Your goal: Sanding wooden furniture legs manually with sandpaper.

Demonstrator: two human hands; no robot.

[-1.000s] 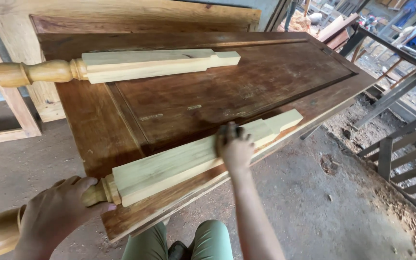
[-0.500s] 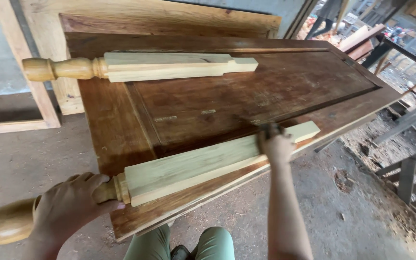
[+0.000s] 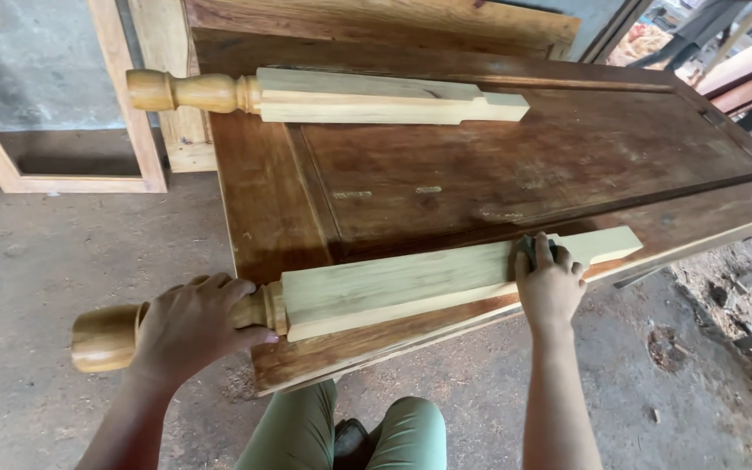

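A pale wooden post (image 3: 411, 280) with a turned round end lies along the near edge of a dark brown door panel (image 3: 498, 165). My left hand (image 3: 193, 326) grips the turned neck of this post, which overhangs the panel's left edge. My right hand (image 3: 548, 283) presses a small dark-green pad, mostly hidden under the fingers, against the post's squared face near its stepped right end. A second matching post (image 3: 332, 94) rests across the far part of the panel, untouched.
A wooden frame (image 3: 71, 157) leans against the wall at the left. Boards and metal frames (image 3: 741, 78) are stacked at the far right. The floor is concrete with sawdust, rougher dirt at the right. My green-trousered legs (image 3: 341, 431) are below the panel.
My right hand has slid rightward along the near post toward its stepped end. My left hand keeps its hold on the turned neck. The view has shifted slightly.
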